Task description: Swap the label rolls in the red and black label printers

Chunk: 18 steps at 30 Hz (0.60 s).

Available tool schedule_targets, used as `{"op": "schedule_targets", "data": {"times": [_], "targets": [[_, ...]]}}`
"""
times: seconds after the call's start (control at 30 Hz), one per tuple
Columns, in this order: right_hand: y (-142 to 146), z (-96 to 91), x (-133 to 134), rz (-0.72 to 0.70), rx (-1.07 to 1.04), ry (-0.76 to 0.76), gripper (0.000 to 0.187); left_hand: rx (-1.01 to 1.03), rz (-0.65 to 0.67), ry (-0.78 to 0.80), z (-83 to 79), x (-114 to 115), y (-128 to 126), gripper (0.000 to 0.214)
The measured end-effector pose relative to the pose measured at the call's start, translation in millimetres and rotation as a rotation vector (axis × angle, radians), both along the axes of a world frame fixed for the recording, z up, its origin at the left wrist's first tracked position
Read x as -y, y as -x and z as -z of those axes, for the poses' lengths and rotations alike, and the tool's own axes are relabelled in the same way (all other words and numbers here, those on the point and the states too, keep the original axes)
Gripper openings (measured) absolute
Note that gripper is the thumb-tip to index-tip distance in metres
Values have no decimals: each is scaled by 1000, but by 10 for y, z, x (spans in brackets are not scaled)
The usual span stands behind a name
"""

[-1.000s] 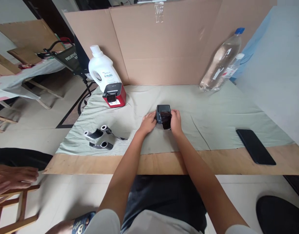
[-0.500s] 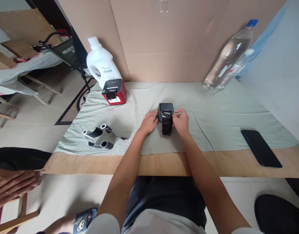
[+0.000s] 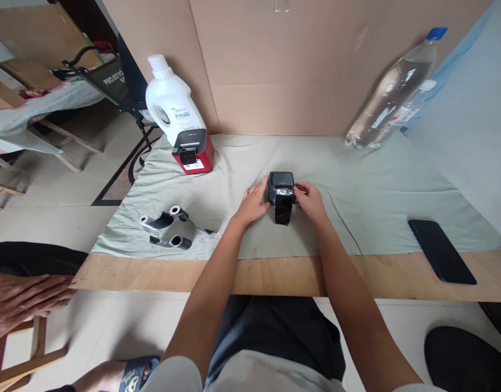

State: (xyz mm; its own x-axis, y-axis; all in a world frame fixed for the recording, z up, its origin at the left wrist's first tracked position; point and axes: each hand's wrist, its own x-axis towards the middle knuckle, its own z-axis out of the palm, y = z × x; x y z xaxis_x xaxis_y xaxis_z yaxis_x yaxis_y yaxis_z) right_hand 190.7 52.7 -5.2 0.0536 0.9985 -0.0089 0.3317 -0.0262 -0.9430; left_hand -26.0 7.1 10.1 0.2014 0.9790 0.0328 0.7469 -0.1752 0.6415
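Observation:
A small dark label printer [image 3: 281,178] stands on the cloth in front of me, with a glossy black strip [image 3: 283,207] hanging down its front. My left hand [image 3: 254,204] lies against the printer's left side, fingers stretched along it and thumb near the front corner. On the opposite side, the bent fingers of my right hand [image 3: 310,201] touch the printer's right edge beside the top of the strip. Together the two hands hold the printer between them. The right fingertips are partly hidden, so I cannot tell whether they also touch the strip.
Several black-and-white rolls [image 3: 181,242] lie to the left. Behind them stand a red-and-black printer [image 3: 199,152] and a white detergent bottle [image 3: 175,103]. Clear bottles [image 3: 391,98] lean at the back right; a black phone [image 3: 441,250] lies right. Another person's hands [image 3: 28,299] rest at far left.
My right hand's fingers have straightened a little and sit against the printer's right side. My left fingers have stretched further along its left side. The view has shifted slightly.

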Motion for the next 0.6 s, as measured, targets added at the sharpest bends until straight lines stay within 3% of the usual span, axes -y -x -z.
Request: {"op": "schedule_targets", "data": {"times": [0.2,0.6], "targets": [[-21,-40,10,-56,-24,22,44,51,-4,43,41,11,27,97],[-30,-129,29,-62,-74,93,36,-144,-52,-64,107,8,-41,80]]}}
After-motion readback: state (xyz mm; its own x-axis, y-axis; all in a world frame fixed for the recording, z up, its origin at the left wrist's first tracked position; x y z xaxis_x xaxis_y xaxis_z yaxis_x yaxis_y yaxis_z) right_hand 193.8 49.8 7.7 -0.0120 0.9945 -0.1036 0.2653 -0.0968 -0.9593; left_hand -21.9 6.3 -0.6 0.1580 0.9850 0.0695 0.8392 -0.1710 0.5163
